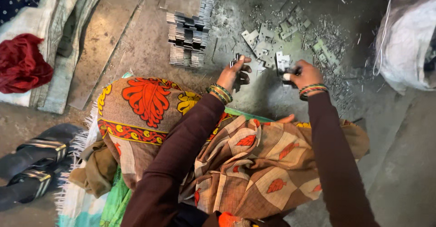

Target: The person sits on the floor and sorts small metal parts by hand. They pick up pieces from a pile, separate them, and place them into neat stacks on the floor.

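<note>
On floor: loose metal plates (272,41) | stacked plates (188,32) | sack (406,41)

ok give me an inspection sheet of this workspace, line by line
surface: grey concrete floor, dusty, strewn with metal shavings
job's things: small flat metal pieces loose on the floor; neat stack of metal plates beyond the left hand
clutter: red cloth on sacking, dark sandals at left, white sack at right
grippers: left hand holds a small metal piece; right hand grips a few more; both wrists wear bangles
cables: thin white cord hanging by the sack
surroundings: patterned brown and orange cloth over the person's lap
</note>
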